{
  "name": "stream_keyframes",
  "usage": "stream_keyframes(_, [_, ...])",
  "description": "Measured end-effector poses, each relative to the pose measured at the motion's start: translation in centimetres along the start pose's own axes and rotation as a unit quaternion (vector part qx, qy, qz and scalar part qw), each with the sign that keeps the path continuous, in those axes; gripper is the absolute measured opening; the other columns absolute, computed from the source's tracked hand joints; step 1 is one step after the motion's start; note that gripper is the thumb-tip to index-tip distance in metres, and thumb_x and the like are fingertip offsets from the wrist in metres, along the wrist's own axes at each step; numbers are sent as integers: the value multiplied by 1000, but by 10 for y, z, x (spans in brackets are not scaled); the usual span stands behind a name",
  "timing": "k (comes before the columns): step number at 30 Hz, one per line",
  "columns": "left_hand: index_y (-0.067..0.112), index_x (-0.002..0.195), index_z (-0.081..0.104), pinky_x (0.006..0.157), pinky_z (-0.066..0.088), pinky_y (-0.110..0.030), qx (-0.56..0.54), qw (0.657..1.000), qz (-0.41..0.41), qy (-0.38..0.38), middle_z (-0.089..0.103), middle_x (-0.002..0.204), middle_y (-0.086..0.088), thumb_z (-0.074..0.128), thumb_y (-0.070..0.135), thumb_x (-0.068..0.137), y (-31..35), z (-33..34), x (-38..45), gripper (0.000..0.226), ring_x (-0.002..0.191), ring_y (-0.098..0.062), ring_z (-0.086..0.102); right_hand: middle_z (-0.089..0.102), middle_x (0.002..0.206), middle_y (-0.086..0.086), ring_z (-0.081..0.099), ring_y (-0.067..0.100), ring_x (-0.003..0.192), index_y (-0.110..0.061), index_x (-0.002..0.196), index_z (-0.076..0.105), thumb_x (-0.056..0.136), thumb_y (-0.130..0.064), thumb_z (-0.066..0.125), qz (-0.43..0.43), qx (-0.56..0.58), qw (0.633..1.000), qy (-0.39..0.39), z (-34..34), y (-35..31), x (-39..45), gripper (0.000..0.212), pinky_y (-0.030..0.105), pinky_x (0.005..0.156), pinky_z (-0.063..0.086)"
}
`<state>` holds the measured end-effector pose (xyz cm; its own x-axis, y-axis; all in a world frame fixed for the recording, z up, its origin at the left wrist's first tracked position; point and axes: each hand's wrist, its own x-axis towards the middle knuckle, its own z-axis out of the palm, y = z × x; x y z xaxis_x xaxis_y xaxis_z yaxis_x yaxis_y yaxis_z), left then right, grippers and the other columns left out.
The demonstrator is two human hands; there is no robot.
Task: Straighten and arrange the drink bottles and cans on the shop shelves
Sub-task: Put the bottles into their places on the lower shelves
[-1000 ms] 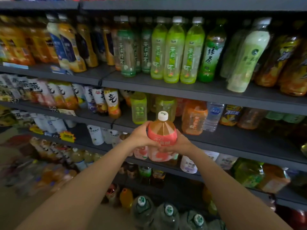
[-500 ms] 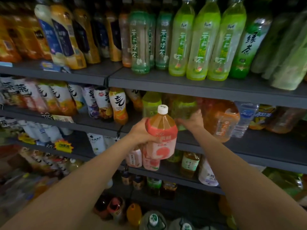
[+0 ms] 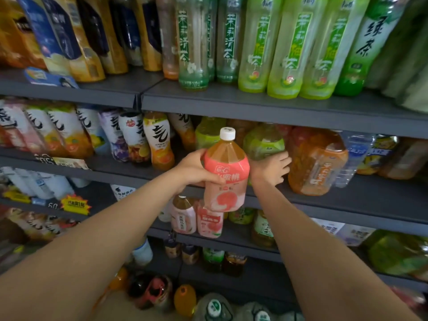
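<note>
The left hand (image 3: 196,169) grips a peach-label bottle (image 3: 225,172) around its upper body, thumb across the front of the pink label and fingers curled behind, holding it upright in the air in front of the second shelf (image 3: 347,200), clear of any board. The right hand (image 3: 269,167) reaches onto that shelf just behind and right of the held bottle, fingers fairly straight and loosely spread, their tips touching or very nearly touching a large green-label bottle (image 3: 264,141) and close to a big orange jug (image 3: 317,163); whether it pushes or only rests there cannot be told. As for progress, the top shelf looks largely in order: the pale green tea bottles (image 3: 287,47) stand upright in a close row with labels forward. The second shelf is the untidy part, I judge: the white-label bottles (image 3: 157,140) at left lean at varying angles, and the big jugs at right crowd one another and sit askew. On the shelf below, two small pink-label bottles (image 3: 196,220) stand side by side, and the held bottle shares their colouring, so its home may be near them, though that is a guess. The held bottle has yet to be set down, and much of the middle and lower shelving seems to need straightening
</note>
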<state>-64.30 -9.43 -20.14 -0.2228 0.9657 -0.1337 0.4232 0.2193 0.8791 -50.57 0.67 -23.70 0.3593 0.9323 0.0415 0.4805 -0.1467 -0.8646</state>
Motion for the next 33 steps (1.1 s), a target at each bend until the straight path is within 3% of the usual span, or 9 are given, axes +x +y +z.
stream_keyframes(5, [24, 133, 42, 85, 51, -33, 1, 999, -10, 42, 55, 125, 0, 86, 14, 58, 2, 4, -11, 87, 116, -20, 52, 32, 135, 10, 33, 31, 126, -6, 134, 27, 58, -45, 83, 15, 4, 1000, 23, -24, 9, -29, 102, 50, 97, 38])
stream_keyframes(10, [22, 130, 45, 100, 45, -45, 4, 996, -4, 85, 55, 128, -3, 87, 16, 57, 5, 24, -14, 84, 121, -24, 50, 33, 135, 14, 32, 33, 128, -1, 134, 27, 61, -38, 84, -6, 26, 999, 42, -64, 37, -51, 100, 43, 101, 35])
stream_keyframes(15, [19, 129, 45, 102, 43, -45, 2, 997, 14, 76, 55, 128, -4, 86, 15, 58, 15, 51, -9, 82, 122, -25, 49, 36, 133, 16, 34, 32, 127, 1, 132, 30, 60, -39, 85, 33, 38, 995, 88, -107, 67, -52, 99, 42, 101, 33])
stream_keyframes(23, [20, 128, 47, 95, 49, -45, -35, 998, 42, 33, 59, 124, -5, 88, 9, 55, 43, 95, 25, 84, 116, -24, 54, 36, 133, 17, 34, 35, 126, 2, 133, 29, 61, -41, 84, -10, -6, 992, 128, -155, 91, -29, 100, 41, 106, 29])
stream_keyframes(30, [18, 129, 44, 81, 53, -36, -23, 999, 42, -20, 56, 126, -5, 82, 7, 66, 69, 115, 54, 74, 117, -24, 54, 34, 133, 12, 33, 31, 125, -4, 133, 27, 62, -46, 82, -15, -37, 995, 96, -148, 94, -16, 99, 43, 95, 38])
stream_keyframes(33, [19, 129, 44, 83, 51, -37, -28, 998, 44, -26, 56, 128, -6, 78, 5, 70, 68, 115, 69, 70, 120, -25, 52, 35, 131, 11, 34, 31, 123, -5, 132, 28, 63, -46, 81, -21, -49, 994, 95, -142, 98, -12, 96, 43, 93, 40])
